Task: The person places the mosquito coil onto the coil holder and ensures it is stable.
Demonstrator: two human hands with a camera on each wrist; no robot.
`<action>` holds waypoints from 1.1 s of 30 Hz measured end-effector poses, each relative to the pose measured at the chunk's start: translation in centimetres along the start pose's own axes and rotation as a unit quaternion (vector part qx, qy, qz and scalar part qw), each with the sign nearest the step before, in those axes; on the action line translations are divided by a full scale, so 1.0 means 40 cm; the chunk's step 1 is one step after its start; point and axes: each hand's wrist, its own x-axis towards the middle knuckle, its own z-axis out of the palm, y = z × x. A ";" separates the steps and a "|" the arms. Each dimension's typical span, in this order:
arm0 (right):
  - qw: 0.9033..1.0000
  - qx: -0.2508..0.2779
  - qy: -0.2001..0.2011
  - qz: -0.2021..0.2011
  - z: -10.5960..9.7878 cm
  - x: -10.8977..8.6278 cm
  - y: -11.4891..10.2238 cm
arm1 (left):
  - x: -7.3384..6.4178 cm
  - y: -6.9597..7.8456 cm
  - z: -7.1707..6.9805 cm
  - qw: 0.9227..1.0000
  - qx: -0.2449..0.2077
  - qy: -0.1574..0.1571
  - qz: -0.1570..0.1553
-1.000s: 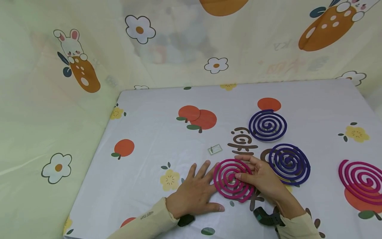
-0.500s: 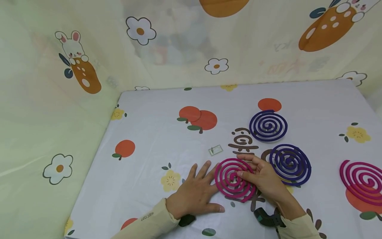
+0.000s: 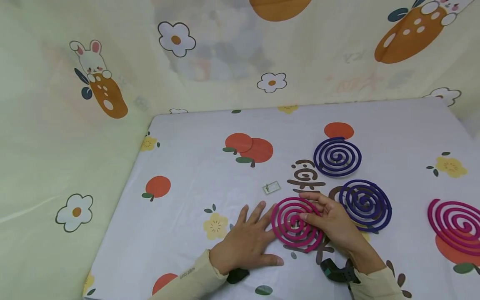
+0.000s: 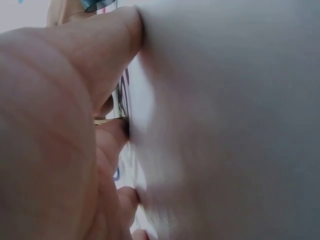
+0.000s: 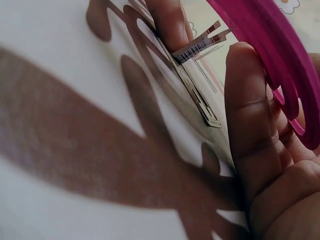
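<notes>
Magenta coil is pinched by the right hand above white fruit-printed cloth, where the left hand is rested on spread fingers. Under the coil, a forked metal stand is shown clearly only by the right wrist view. Beyond, a rabbit-printed curtain is seen.

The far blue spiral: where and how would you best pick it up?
Probably by its outer ring, pinched from the person's right: that side is unobstructed, while the nearer blue spiral crowds its near edge. The far blue spiral looks flat, with thin coils and gaps where a fingertip could slip in.
</notes>
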 end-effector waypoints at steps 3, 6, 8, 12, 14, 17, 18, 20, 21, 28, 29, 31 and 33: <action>1.000 0.002 -0.003 -0.005 -0.001 0.003 0.002 | 0.000 0.000 0.001 1.000 -0.006 -0.001 -0.003; 1.000 0.002 -0.003 -0.006 -0.003 0.004 0.003 | 0.000 -0.001 0.003 1.000 -0.009 -0.001 -0.002; 1.000 0.004 -0.004 -0.005 -0.004 0.005 0.003 | 0.000 -0.002 0.004 1.000 -0.010 0.001 -0.002; 1.000 0.002 -0.007 -0.004 -0.004 0.006 0.003 | -0.001 -0.002 0.004 1.000 -0.010 0.005 0.000; 1.000 -0.001 -0.012 -0.005 -0.004 0.006 0.003 | -0.001 -0.002 0.003 1.000 -0.009 0.004 -0.001; 1.000 -0.002 -0.017 -0.008 -0.003 0.005 0.004 | -0.002 -0.002 0.002 1.000 -0.008 0.001 -0.002; 1.000 -0.001 -0.019 -0.009 -0.003 0.005 0.004 | -0.002 -0.003 0.002 1.000 -0.008 -0.001 -0.002; 1.000 0.003 -0.021 -0.010 -0.003 0.006 0.004 | -0.002 -0.003 0.001 1.000 -0.005 -0.002 -0.003; 1.000 0.006 -0.022 -0.009 -0.003 0.006 0.004 | -0.003 -0.003 0.002 1.000 -0.004 -0.002 -0.004; 1.000 -0.009 -0.017 -0.005 0.001 0.009 -0.001 | -0.005 -0.005 0.003 1.000 0.000 0.008 0.000; 1.000 -0.012 -0.016 -0.004 0.001 0.009 -0.002 | -0.005 -0.005 0.004 1.000 0.001 0.010 0.001; 1.000 -0.017 -0.017 -0.004 0.001 0.009 -0.004 | -0.004 -0.006 0.006 1.000 0.000 0.012 0.002; 1.000 -0.020 -0.020 -0.003 0.001 0.010 -0.006 | -0.003 -0.007 0.007 1.000 0.000 0.013 0.003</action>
